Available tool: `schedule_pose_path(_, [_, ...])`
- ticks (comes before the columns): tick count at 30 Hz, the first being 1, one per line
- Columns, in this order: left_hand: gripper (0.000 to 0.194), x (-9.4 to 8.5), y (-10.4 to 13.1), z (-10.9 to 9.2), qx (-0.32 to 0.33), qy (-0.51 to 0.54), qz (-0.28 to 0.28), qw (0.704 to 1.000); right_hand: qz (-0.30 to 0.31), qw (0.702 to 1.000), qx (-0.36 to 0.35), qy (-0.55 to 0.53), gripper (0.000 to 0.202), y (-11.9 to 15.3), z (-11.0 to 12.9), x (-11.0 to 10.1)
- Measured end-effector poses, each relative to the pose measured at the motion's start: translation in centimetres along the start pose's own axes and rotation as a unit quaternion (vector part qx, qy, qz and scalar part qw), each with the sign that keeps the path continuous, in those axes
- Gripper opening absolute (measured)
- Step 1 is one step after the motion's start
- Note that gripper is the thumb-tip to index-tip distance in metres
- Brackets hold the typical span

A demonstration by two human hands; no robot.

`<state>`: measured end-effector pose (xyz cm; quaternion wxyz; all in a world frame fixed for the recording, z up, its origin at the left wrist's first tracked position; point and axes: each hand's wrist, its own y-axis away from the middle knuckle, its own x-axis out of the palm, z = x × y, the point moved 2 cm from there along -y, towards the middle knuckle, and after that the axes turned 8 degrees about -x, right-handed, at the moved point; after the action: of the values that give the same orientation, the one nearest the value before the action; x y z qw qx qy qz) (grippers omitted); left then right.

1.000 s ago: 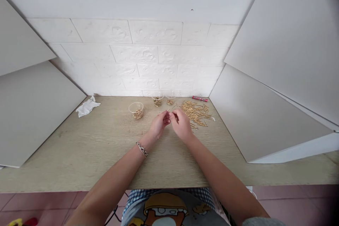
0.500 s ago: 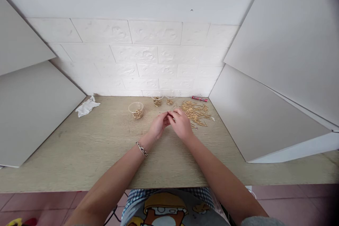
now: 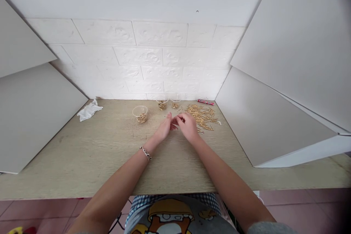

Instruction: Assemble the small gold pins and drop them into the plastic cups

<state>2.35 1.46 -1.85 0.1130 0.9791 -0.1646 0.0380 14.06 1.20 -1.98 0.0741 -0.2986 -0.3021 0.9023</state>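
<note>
The pile of slim, gold-coloured, metallic-looking rods (image 3: 201, 117) lies loose on the counter (image 3: 109, 153), just beyond and to the right of the hands. Its position on the counter matches the earlier frame.

The hands have changed. The left thumb, previously meeting the right fingertips, now stands raised and apart from them. The left hand (image 3: 164, 127) is partly open, its fingers reaching towards the other. The right hand (image 3: 188, 126) has thumb and fingertips drawn together in a pinch — whether a small piece sits between them cannot be told.

The counter is pale, greenish-beige, with a streaked, wood-like grain. Behind it, the white wall (image 3: 148, 56) carries a raised brick pattern.

Three clear, round, open cups hold small gold-coloured pieces. The near-left cup (image 3: 140, 106) stands alone, its pieces heaped low on one side. The middle cup (image 3: 162, 101) and the right cup (image 3: 176, 100) stand close together near the wall; the right one appears to hold less.

A red, printed tube (image 3: 205, 102) lies beyond the rods — a crumpled white cloth or tissue (image 3: 90, 110) lies at far left.
</note>
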Motion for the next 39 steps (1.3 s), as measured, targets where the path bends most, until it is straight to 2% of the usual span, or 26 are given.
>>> schedule_pose_path(4, [0.063, -1.2, -0.4, 0.0, -0.043, -0.088, -0.002, 0.995, 0.003, 1.0, 0.018, 0.0, 0.017, -0.2, -1.0, 0.5])
schedule_pose_path(9, [0.058, -3.2, -1.0, -0.4, 0.016, -0.21, -0.113, 0.971, 0.049, 0.999, 0.021, 0.007, 0.014, -0.1, -2.0, 1.4])
schedule_pose_path(16, [0.048, -3.7, -0.9, -1.1, 0.021, -0.301, -0.17, 0.938, 0.101, 0.995, 0.0, 0.011, 0.013, 0.2, -2.5, 2.3])
schedule_pose_path(22, [0.043, -3.3, -0.6, -1.3, 0.031, -0.338, -0.177, 0.924, 0.125, 0.992, -0.022, 0.027, 0.014, 0.5, -2.5, 2.6])
schedule_pose_path(31, [0.042, -3.3, -0.8, -1.0, 0.034, -0.365, -0.17, 0.915, 0.131, 0.985, -0.025, 0.112, 0.015, 0.8, -2.1, 2.7])
schedule_pose_path(39, [0.041, -3.2, -0.7, -0.9, 0.034, -0.391, -0.161, 0.905, 0.119, 0.988, -0.028, 0.093, 0.017, 0.5, -2.5, 3.0])
